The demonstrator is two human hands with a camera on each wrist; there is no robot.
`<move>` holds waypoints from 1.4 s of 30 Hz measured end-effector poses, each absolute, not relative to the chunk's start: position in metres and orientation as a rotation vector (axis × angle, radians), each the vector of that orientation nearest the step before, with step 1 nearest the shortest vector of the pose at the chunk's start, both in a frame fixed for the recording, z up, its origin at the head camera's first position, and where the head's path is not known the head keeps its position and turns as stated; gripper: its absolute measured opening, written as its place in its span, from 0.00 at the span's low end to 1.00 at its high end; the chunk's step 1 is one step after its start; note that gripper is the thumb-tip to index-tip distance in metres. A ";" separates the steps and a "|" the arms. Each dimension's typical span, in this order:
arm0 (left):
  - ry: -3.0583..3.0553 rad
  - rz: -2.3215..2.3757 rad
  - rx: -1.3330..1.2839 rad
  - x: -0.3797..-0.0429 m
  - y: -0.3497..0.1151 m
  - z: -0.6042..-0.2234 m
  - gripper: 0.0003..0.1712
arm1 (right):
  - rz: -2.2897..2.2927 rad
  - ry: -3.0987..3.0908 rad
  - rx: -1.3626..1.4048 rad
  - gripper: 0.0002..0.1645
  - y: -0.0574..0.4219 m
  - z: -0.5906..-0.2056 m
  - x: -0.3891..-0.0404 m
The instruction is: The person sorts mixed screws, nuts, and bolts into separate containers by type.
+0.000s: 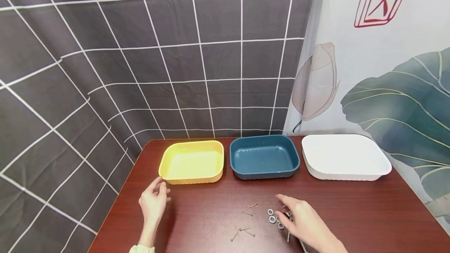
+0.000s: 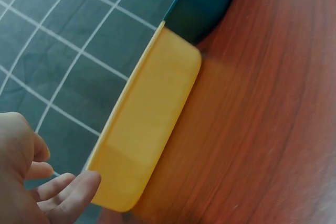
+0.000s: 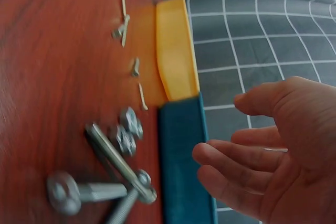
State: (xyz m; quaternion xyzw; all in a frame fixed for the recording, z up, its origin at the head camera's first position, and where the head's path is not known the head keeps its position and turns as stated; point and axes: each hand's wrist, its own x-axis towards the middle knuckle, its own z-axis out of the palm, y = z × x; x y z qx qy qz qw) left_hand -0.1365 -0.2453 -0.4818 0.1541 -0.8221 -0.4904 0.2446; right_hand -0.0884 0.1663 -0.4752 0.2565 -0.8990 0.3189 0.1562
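My left hand [image 1: 153, 202] is at the front left corner of the yellow tray [image 1: 192, 180], its fingertips overlapping the rim in the left wrist view; it holds nothing and its fingers bend loosely. My right hand [image 1: 305, 221] hovers over the bolts, thumb and fingers spread apart with nothing between them. Partly hidden beneath it are thick metal bolts [image 3: 118, 161], lying crossed. Several hex nuts [image 1: 272, 219] lie just left of that hand. Further left, several thin screws [image 1: 247, 213] are scattered on the tabletop.
Along the back of the reddish-brown table [image 1: 204, 214], a blue tray [image 1: 264, 175] stands right of the yellow one, and a white tray [image 1: 348, 175] stands at the right. A dark grid-patterned cloth [image 1: 218, 61] and a leaf-printed white cloth [image 1: 337, 22] hang behind.
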 end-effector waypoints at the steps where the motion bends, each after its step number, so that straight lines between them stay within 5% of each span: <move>1: -2.240 -1.341 0.432 -0.139 -0.248 -0.482 0.19 | 0.929 -2.574 0.735 0.20 0.164 -0.476 -0.088; 11: -2.184 -1.451 0.585 -0.164 -0.265 -0.486 0.19 | 1.286 -2.580 0.857 0.14 0.141 -0.493 -0.082; 27: -2.063 -1.820 0.799 -0.191 -0.274 -0.488 0.29 | 1.348 -2.529 0.931 0.13 0.114 -0.527 -0.078; 42: -2.035 -1.916 0.796 -0.198 -0.278 -0.484 0.26 | 1.244 -2.617 0.889 0.15 0.100 -0.528 -0.078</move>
